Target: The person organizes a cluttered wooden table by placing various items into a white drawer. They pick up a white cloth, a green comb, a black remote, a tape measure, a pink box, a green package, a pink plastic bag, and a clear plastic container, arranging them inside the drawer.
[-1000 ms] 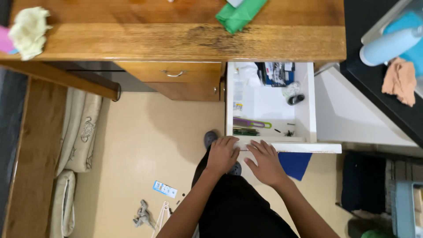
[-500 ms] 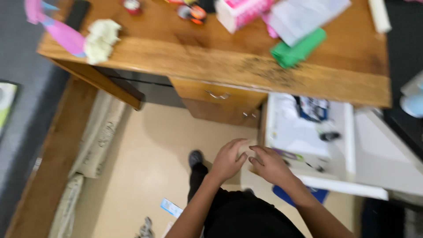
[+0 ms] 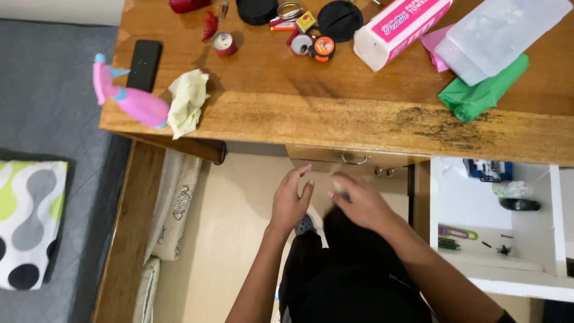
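Note:
My left hand hovers in the air below the wooden desk's front edge, fingers spread, holding nothing. My right hand is beside it, slightly blurred, fingers loosely apart, also empty. Both are just under the closed wooden drawer with a metal ring handle. To the right, a white drawer stands pulled out, with clips, a dark marker and small items inside. My dark-clothed lap lies below the hands.
On the desk lie a pink spray bottle, a yellow cloth, a black phone, tape rolls, a pink-and-white paper towel pack, a clear plastic box and a green cloth. Grey carpet and a patterned cushion are left.
Both hands have left the white drawer's front edge and moved left, under the closed wooden drawer. The view has swung left and up, showing more of the desk top.

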